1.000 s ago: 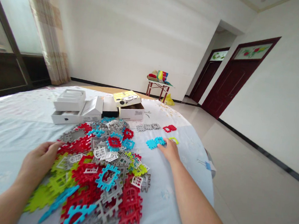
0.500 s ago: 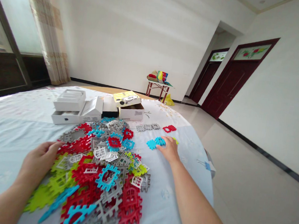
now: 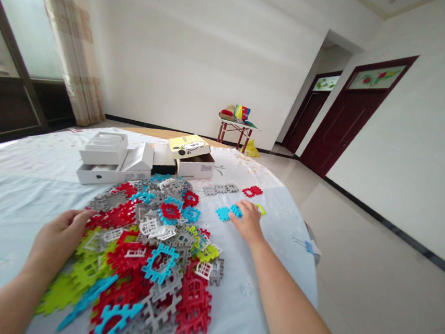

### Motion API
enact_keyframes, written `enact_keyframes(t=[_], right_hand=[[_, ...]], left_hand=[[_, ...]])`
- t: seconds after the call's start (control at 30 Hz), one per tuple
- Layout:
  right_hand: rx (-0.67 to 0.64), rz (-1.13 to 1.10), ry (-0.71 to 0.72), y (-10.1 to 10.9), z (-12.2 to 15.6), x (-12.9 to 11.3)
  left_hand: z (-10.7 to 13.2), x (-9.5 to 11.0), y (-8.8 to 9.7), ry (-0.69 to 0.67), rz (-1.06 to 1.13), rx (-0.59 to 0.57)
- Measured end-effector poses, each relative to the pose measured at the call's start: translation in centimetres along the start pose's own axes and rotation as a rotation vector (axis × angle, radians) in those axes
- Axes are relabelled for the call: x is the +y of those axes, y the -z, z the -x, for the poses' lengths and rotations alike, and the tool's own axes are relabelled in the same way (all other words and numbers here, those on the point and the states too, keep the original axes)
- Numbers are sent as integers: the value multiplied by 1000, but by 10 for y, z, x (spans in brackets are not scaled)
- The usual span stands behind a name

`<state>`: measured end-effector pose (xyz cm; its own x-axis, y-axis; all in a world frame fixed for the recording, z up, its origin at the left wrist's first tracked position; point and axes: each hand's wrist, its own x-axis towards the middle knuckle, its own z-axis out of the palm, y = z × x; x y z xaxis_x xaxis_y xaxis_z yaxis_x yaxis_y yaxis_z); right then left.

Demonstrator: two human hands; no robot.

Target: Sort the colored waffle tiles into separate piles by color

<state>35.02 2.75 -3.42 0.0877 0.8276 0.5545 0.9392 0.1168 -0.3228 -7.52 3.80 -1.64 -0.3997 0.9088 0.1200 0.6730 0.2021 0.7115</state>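
Note:
A heap of plastic interlocking building pieces (image 3: 160, 263) in red, grey, blue, green and white spreads over the cloth. My left hand (image 3: 61, 233) rests at the heap's left edge, fingers curled together beside the red pieces (image 3: 117, 217); whatever they hold, if anything, is hidden. To the right of the heap, my right hand (image 3: 247, 221) has its thumb and fingers around the edge of a blue interlocking piece (image 3: 235, 210). Touching or close to that piece lies another blue piece (image 3: 223, 214). A small green piece (image 3: 261, 209) shows just beyond the right hand.
Grey pieces (image 3: 221, 189) in a row and a red pair (image 3: 252, 191) lie farther back. White boxes (image 3: 101, 176) and a yellow-lidded box (image 3: 194, 169) stand behind the heap. The round table's cloth (image 3: 290, 278) drops off at the right. A small stand (image 3: 236, 126) is by the wall.
My right hand has shifted slightly left, and the two blue pieces have moved a little left with it. More of the green piece shows. My left hand has stayed in place.

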Motion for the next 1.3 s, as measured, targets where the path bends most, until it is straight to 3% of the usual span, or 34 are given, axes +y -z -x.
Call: enact_keyframes(t=[0.1,0.23,0.4,0.67,0.83,1.07,1.2,1.3], right_hand=[[-68,-181,149,9,3,-23],[-309,-435,277,19,11,-58],[-511,-567,219,25,20,-78],[-643,-782,57,21,24,-80],[-604,-896,-9,22,23,-82],[-218,-710,112,32,18,-80],[-290,-584,272,35,17,-73],[-376,-506,310,35,17,-66]], left_hand=[[0,0,0,-4,10,1],[3,4,0,9,-8,-7],[6,9,2,14,-1,-7],[7,10,3,1,11,-10],[9,11,4,0,14,-5],[8,12,4,7,-4,-20],[10,15,5,18,-2,-21],[11,16,5,21,11,-21]])
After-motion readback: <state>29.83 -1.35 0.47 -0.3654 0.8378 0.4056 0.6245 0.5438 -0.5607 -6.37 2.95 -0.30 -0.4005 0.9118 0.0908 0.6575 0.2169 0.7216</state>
